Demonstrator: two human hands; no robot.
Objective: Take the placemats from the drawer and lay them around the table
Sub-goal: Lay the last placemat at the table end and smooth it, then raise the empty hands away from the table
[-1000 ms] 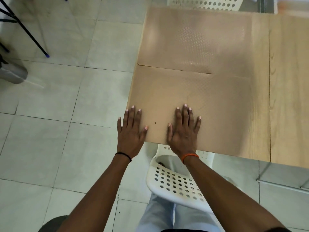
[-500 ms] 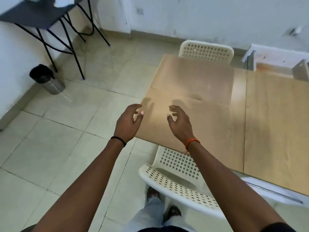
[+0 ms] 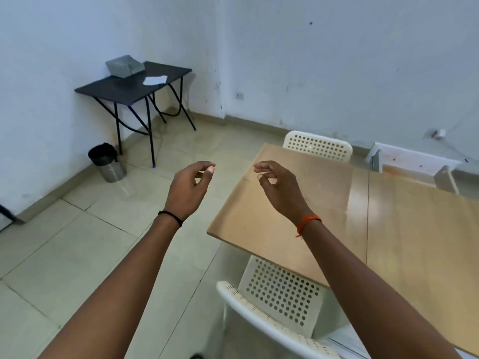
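Observation:
Two tan placemats lie flat side by side on the left end of the wooden table (image 3: 420, 229): the near placemat (image 3: 261, 221) at the table's corner and the far placemat (image 3: 318, 172) beyond it. My left hand (image 3: 190, 189) hovers in the air over the floor, left of the table, fingers loosely curled, holding nothing. Above the near placemat, my right hand (image 3: 278, 187) is raised, fingers curled and apart, empty. Neither hand touches a mat.
A white perforated chair (image 3: 280, 299) stands at the near table edge, another white chair (image 3: 317, 146) at the far end. A black side table (image 3: 129, 86) with a grey box (image 3: 124, 66), and a bin (image 3: 106, 161), stand by the left wall. A white drawer unit (image 3: 414, 164) sits behind the table.
Both hands have lifted off the near placemat, where they were pressed flat, and now hang in the air. The view has tilted up toward the room.

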